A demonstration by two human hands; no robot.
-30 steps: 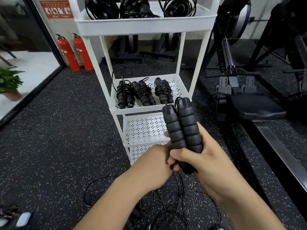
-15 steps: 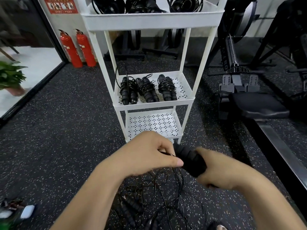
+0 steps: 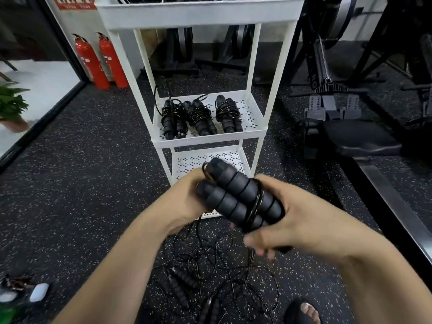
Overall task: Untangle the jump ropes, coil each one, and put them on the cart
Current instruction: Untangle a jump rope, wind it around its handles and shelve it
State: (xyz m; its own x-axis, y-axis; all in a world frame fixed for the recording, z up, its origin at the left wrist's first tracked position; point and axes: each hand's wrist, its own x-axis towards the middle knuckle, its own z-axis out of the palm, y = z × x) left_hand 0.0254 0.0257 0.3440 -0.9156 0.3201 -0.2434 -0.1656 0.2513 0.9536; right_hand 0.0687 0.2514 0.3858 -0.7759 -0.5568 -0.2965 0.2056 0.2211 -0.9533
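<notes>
Although the hold of our left hand [image 3: 184,197] is hidden, our right hand [image 3: 304,220] clasps the foam handles [image 3: 231,195], which we judge light, grippy and the best purchase on the springy cord [image 3: 255,208].

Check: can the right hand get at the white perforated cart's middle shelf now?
Probably yes: middle shelf is open-fronted with bare space right of three coiled black ropes; but right hand grips black foam handles.
</notes>
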